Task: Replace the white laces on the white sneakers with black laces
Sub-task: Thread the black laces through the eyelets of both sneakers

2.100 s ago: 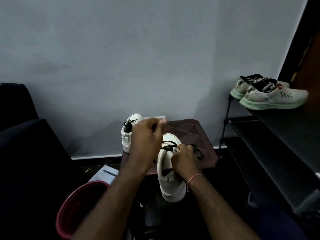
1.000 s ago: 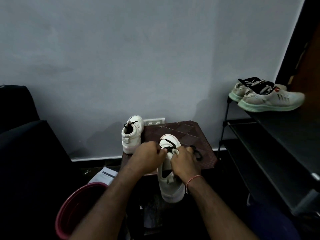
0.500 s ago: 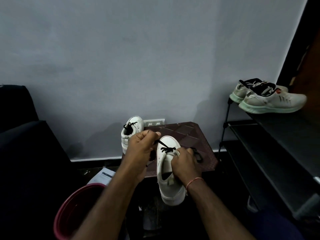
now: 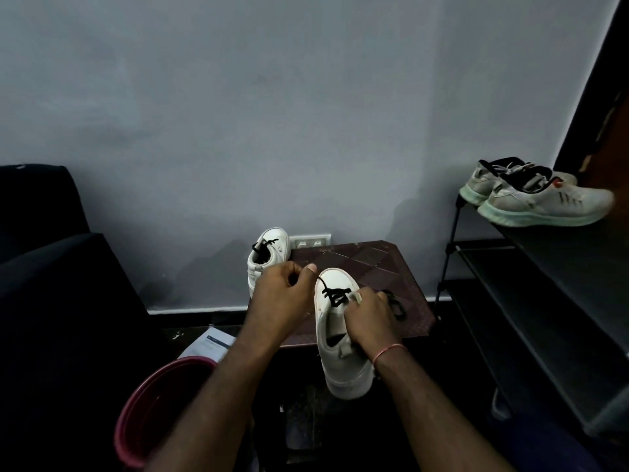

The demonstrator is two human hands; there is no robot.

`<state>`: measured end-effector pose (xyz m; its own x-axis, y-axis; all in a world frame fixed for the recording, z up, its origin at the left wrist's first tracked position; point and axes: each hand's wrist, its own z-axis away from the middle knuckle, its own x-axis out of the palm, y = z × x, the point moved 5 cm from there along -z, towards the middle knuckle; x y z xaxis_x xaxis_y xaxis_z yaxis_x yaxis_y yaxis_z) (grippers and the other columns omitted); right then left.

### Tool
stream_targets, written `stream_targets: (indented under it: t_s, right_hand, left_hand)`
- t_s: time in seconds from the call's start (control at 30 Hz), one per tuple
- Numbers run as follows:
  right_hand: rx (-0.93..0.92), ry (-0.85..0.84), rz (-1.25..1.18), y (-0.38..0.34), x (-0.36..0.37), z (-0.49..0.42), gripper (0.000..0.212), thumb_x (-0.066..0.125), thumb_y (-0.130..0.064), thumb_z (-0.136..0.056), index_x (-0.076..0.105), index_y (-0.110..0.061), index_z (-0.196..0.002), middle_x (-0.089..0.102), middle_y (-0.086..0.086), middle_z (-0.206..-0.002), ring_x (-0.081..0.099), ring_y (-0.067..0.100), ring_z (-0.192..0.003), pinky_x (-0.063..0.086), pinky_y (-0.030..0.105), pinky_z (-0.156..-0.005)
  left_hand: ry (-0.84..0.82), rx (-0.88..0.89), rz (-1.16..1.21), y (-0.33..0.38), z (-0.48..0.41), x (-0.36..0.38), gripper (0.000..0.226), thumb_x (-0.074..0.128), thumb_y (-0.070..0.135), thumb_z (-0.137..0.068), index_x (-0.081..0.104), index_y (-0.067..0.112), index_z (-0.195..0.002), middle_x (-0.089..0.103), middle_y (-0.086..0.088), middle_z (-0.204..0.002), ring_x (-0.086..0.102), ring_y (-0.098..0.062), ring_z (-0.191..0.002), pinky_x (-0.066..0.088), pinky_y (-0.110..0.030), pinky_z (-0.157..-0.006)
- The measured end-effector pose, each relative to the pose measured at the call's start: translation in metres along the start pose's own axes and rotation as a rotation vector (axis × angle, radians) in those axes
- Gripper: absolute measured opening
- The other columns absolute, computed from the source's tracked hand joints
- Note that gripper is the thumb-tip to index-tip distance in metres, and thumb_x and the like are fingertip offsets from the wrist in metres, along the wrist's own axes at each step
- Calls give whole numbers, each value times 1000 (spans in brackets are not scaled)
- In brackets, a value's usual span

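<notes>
White sneaker (image 4: 343, 373): sits mid-scene, toe toward the wall, heel jutting past the near edge of a small brown table (image 4: 374, 267).

At far left, a dark armchair (image 4: 51, 267). Lower and nearer the middle, a red bucket (image 4: 119, 434), with a printed paper (image 4: 211, 345) on the floor just beyond its rim.

Then a second sneaker (image 4: 267, 257) (white too, with a black lace in it), standing at the table's far left corner beside a wall socket (image 4: 309, 240).

Next, the left hand (image 4: 279, 301): pinches the end of a black lace (image 4: 335, 294) between thumb and forefinger, other fingers curled in, the lace drawn taut up and left from the front eyelets of the white sneaker.

On that sneaker's right side, the right hand (image 4: 369, 318): grips the upper with fingers curled over it, a red thread (image 4: 388, 352) round the wrist. Just beyond that hand, more black lace lying looped on the table.

At far right, a dark shoe rack (image 4: 544, 284) with a pair of pale running shoes (image 4: 537, 199) on its top shelf.
</notes>
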<state>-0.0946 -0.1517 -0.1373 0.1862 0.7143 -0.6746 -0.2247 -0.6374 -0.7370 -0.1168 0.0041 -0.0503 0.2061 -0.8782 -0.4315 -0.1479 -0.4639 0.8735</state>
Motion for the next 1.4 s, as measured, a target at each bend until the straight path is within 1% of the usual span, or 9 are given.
stream_targets:
  t_s: [0.2, 0.33, 0.53, 0.77, 0.87, 1.0, 1.17, 1.27, 1.4]
  right_hand:
    - [-58, 95, -62, -7, -12, 1, 36, 58, -26, -84, 58, -18, -120, 53, 10, -128, 48, 31, -121, 40, 37, -100]
    - [-334, 341, -425, -36, -45, 27, 35, 63, -10, -78, 61, -23, -110, 55, -2, -114, 57, 16, -104, 48, 36, -93]
    - [-514, -25, -670, -68, -48, 61, 30, 73, -9, -81, 63, -27, -103, 69, -11, -100, 65, 2, -90, 55, 21, -74]
    - [-382, -31, -765, -67, -49, 51, 16, 62, 1, -90, 69, -12, -83, 69, 3, -69, 61, 14, -54, 53, 29, -53]
    - [-266, -4, -845, -64, -57, 26, 15, 56, 0, -94, 61, -7, -82, 64, 8, -63, 59, 13, -45, 51, 26, -45]
    - [-171, 343, -1003, -63, -105, -19, 20, 53, -2, -96, 54, -12, -78, 60, 8, -62, 59, 9, -41, 52, 26, -44]
    - [-228, 292, -709, -73, -112, -49, 20, 60, -9, -91, 57, -18, -74, 66, 7, -68, 69, 24, -60, 60, 47, -65]
    - [-260, 274, -294, -67, -95, -38, 9, 69, -18, -84, 68, -16, -75, 72, 5, -82, 69, 24, -81, 57, 38, -77]
    - [-357, 402, -152, -64, -82, -17, 8, 68, -18, -79, 69, -16, -71, 70, 9, -105, 61, 28, -105, 50, 35, -88]
  left_hand:
    - [-75, -257, 844, 6, -5, 3, 14, 46, -4, -96, 58, -1, -89, 62, -15, -78, 66, -19, -63, 58, -25, -60]
    - [-34, -301, 1049, 10, -12, 7, 16, 44, -10, -94, 56, -2, -88, 60, -17, -83, 68, -21, -66, 60, -26, -65]
    - [4, -309, 1083, 11, -6, 16, 17, 46, -7, -95, 59, 2, -87, 63, -11, -76, 66, -13, -58, 58, -23, -59]
    - [-88, -177, 805, 12, -1, 20, 24, 47, 6, -99, 62, 4, -80, 65, -6, -67, 61, -14, -58, 53, -24, -51]
    - [-119, -68, 611, 8, -4, 19, 21, 48, 4, -98, 67, 0, -90, 69, -8, -72, 67, -19, -66, 58, -28, -64]
    - [-92, 60, 573, 14, -2, 8, 13, 61, -1, -90, 70, -1, -98, 72, -16, -83, 70, -23, -72, 59, -28, -68]
    - [41, 158, 238, 3, -4, 8, 16, 69, 11, -87, 71, 10, -103, 74, -3, -95, 66, -7, -84, 51, -17, -76]
    - [-159, -9, -135, -30, 0, 41, 49, 74, 36, -75, 63, 13, -117, 68, 0, -110, 63, -12, -98, 51, -27, -87]
    - [-88, -31, -352, -44, 1, 50, 27, 62, 33, -75, 68, 12, -90, 69, -8, -89, 64, -28, -86, 46, -31, -69]
